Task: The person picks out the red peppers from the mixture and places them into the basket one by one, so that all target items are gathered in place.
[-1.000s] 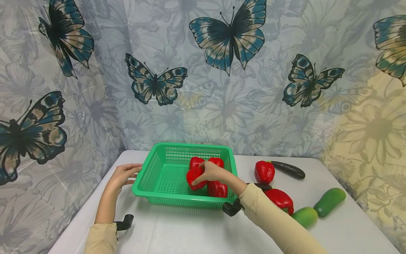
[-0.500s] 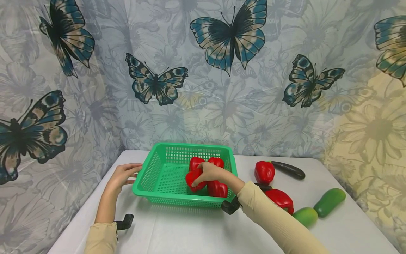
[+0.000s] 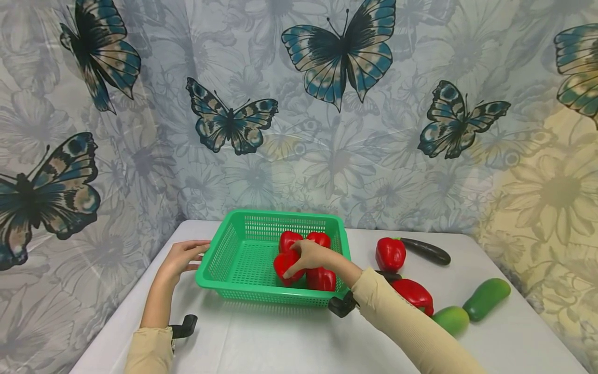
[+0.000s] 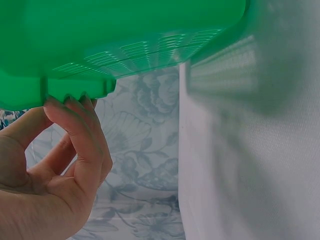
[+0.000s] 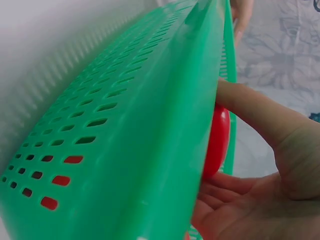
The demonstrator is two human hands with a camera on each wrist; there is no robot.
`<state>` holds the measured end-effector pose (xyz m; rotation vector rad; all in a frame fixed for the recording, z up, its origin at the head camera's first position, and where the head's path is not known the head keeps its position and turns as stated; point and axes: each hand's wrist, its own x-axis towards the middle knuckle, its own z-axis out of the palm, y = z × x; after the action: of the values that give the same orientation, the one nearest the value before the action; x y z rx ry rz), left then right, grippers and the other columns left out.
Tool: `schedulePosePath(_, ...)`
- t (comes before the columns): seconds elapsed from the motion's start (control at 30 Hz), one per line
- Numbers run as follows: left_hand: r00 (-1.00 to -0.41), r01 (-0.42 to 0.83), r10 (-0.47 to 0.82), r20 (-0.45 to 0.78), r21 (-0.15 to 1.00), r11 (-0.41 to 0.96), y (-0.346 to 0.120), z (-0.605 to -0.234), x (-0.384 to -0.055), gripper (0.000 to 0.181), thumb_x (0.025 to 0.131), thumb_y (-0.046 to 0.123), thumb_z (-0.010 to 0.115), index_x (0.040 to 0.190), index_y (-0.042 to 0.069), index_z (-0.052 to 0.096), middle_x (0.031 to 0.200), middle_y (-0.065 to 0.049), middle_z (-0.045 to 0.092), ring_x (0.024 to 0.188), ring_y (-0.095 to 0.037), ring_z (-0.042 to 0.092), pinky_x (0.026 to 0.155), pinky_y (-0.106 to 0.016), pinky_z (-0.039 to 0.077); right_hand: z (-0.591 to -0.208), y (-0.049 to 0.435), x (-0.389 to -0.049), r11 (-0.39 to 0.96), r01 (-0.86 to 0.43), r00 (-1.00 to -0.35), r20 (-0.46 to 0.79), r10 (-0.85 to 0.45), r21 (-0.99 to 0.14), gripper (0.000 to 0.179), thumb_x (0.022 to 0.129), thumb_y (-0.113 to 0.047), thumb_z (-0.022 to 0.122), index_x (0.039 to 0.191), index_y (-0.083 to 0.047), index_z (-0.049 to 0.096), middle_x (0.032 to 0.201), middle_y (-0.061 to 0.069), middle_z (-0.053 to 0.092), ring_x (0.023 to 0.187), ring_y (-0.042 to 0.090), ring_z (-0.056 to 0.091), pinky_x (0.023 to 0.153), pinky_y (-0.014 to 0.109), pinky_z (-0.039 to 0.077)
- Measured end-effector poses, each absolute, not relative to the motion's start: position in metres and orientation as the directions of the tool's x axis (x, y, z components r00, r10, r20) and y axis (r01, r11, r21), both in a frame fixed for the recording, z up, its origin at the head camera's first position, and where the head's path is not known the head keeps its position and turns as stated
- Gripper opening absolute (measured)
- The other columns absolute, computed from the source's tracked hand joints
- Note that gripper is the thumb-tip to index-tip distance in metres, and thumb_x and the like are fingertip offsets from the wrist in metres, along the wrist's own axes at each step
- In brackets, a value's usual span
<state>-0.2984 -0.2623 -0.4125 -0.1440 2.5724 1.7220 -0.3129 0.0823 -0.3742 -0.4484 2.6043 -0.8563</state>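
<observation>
- Glossy red bell pepper [image 3: 286, 269]: it is inside the perforated green plastic basket [image 3: 266, 291], slightly right of the middle, just beside three other red bell peppers [image 3: 323, 281]; whether it touches the basket's floor we cannot tell.
- Our right grip [image 3: 312, 255] holds that pepper, thumb and fingers curved round it.
- Our left grip [image 3: 179, 257] touches the basket's left rim with bent fingers; whether they pinch it we cannot tell.
- Right of the basket we see an upright red pepper [image 3: 390, 255] just beside a long, blackish eggplant [image 3: 427, 251].
- Nearer us lie a partly covered red pepper [image 3: 416, 295], a rounded green fruit [image 3: 453, 319] and an elongated green vegetable [image 3: 488, 298].
- White cloth covers our tabletop [image 3: 261, 337].
</observation>
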Motion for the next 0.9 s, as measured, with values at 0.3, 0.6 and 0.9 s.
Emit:
schedulePosePath(0.3, -0.995, -0.103, -0.050, -0.090, 0.923, 0.371, -0.262, -0.412, -0.298, 0.053, 0.097, 0.035, 0.060, 0.136, 0.000, 0.055, 0.114, -0.004, 0.068, 0.083, -0.003, 0.064, 0.077, -0.026, 0.060, -0.377, 0.087, -0.312, 0.736, -0.172, -0.882, -0.231, -0.412, -0.655, 0.082, 0.069, -0.031, 0.089, 0.136, -0.003, 0.050, 0.126, 0.011, 0.058, 0.112, 0.025, 0.054, 0.082, 0.043, 0.059)
schedulePosePath(0.6, -0.994, -0.107, -0.048, -0.096, 0.923, 0.370, -0.261, -0.411, -0.297, 0.051, 0.098, 0.032, 0.059, 0.136, 0.000, 0.054, 0.111, -0.002, 0.068, 0.082, -0.003, 0.065, 0.076, -0.025, 0.060, -0.381, 0.093, -0.314, 0.704, -0.147, -0.877, -0.237, -0.418, -0.695, 0.082, 0.068, -0.031, 0.089, 0.136, -0.007, 0.049, 0.132, 0.010, 0.055, 0.120, 0.026, 0.051, 0.086, 0.044, 0.058)
schedulePosePath(0.9, -0.994, -0.107, -0.054, -0.093, 0.921, 0.374, -0.262, -0.412, -0.298, 0.051, 0.098, 0.033, 0.059, 0.136, 0.000, 0.055, 0.114, -0.005, 0.068, 0.082, -0.003, 0.065, 0.078, -0.028, 0.060, -0.384, 0.092, -0.311, 0.696, -0.174, -0.877, -0.212, -0.431, -0.697, 0.081, 0.068, -0.028, 0.090, 0.134, -0.008, 0.047, 0.134, 0.011, 0.054, 0.124, 0.029, 0.049, 0.089, 0.045, 0.058)
